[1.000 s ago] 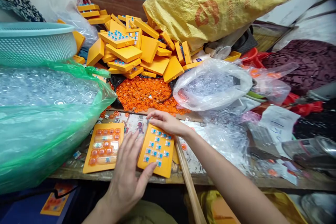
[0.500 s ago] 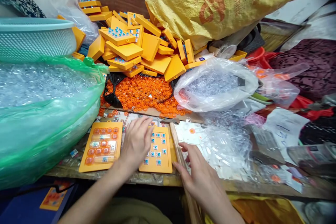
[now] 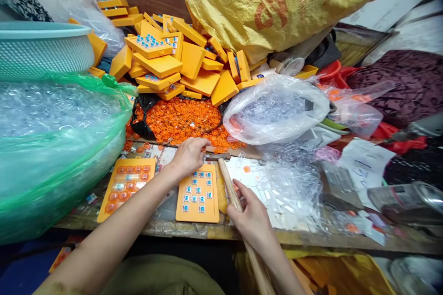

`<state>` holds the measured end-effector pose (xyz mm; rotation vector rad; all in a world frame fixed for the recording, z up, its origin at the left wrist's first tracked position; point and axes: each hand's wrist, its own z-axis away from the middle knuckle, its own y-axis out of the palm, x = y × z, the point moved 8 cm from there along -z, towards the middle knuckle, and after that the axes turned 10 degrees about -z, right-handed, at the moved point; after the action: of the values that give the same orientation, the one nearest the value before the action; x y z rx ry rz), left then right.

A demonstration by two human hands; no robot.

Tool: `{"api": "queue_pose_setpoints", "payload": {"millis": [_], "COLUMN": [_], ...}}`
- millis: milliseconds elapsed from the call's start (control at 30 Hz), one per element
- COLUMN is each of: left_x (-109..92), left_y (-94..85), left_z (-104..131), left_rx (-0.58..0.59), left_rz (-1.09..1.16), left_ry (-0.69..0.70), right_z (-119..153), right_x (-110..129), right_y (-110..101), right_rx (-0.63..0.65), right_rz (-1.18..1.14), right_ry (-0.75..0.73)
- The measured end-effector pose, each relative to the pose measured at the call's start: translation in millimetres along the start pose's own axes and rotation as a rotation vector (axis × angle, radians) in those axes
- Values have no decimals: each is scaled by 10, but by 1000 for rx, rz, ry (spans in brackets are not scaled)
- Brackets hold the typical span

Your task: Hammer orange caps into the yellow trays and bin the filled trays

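My right hand (image 3: pixel 252 212) is closed around the wooden handle of a hammer (image 3: pixel 230 185), which lies slanted over the table edge, its dark metal head (image 3: pixel 218 157) at the far end. My left hand (image 3: pixel 190 156) is just left of that head, above the top edge of a yellow mould plate (image 3: pixel 198 214) dotted with small blue-and-clear pieces. Its fingers are bent together; whatever may be between them is hidden. Farther left lies a second yellow mould plate (image 3: pixel 150 166) filled with orange and clear parts, partly covered by my left forearm.
Loose orange rings (image 3: pixel 183 117) are heaped in a black bag behind the plates. Yellow mould plates (image 3: pixel 166 65) are piled farther back. A green bag (image 3: pixel 65 161) of clear parts bulges at left, a white bag (image 3: pixel 277 133) at right. Clear plastic pieces (image 3: pixel 294 189) cover the right side.
My left hand has moved up off the middle plate, uncovering its blue pieces, to beside the hammer's head. My right hand has closed around the handle. The whole view has shifted slightly.
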<state>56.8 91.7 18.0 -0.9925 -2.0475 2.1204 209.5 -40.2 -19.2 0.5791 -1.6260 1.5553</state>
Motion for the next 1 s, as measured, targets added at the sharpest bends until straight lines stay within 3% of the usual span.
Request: {"api": "queue_pose_setpoints", "payload": {"millis": [133,233,333,467,633,767,867,1000], "left_x": [169,322,382,404,404,421,514,626], "left_y": [-158,-80,14,45,73,36,-159,-420], "left_z": [405,610,675,666,674,664,533,238], "left_rx": [-67,-28,-12,-49,-55,-15,-40,-91], "left_rz": [176,327,401,423,521,529,311,-118], "left_ry": [-49,-138,-177,-188,-223,-265,-248,-191], "right_z": [122,299,434,535,584,572,532,454], "right_x": [71,312,507,617,522,527,518,305], "right_y": [-65,-124,-87,-49,88,36,-91,-187], "right_rx": [-24,-12,91,127,179,123,15,-110], "right_rz": [-64,-33,26,60,137,29,-91,-263], "right_ry": [-172,-395,-519,-578,-497,-476,-443,-242]}}
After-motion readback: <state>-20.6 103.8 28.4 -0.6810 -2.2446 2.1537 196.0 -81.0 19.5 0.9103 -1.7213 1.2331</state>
